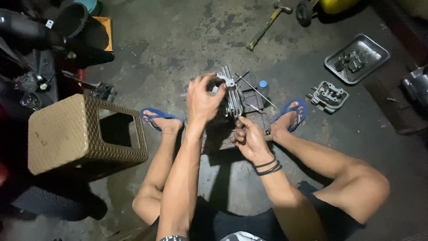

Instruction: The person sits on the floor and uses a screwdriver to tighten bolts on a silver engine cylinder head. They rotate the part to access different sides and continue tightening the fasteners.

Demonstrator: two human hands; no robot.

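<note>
Finned engine cylinder sat on a dark block on the concrete floor, between the person's sandalled feet. Left hand gripped its top edge; right hand was closed on a thin metal tool at its lower side. Woven stool stood left; metal tray and hammer lay well apart.

Finned grey engine cylinder, upright
</note>
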